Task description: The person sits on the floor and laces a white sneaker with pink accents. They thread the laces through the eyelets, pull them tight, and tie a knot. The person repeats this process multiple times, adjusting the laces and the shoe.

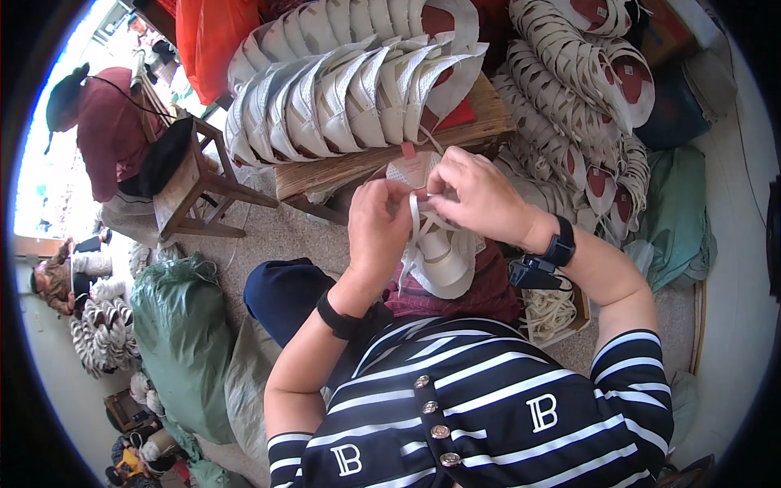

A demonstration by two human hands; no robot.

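A white shoe upper (pixel 446 272) rests on my lap, its heel end toward me and its tongue (pixel 409 168) pointing away. White shoelace (pixel 415 215) runs through its front part and hangs in loops. My left hand (pixel 376 232) is closed at the left side of the upper, finger and thumb pinching the lace. Close beside it on the right, my right hand (pixel 480 198) also pinches the lace between thumb and fingertips. The fingers hide the eyelets and the lace ends.
Nested rows of white shoe uppers (pixel 333 110) lie on a wooden bench (pixel 317 177) ahead. More stacks (pixel 561 89) stand at the right. A box of laces (pixel 549 315) sits by my right elbow. Green sacks (pixel 183 333) flank me; a person (pixel 110 130) sits on a wooden chair (pixel 183 195).
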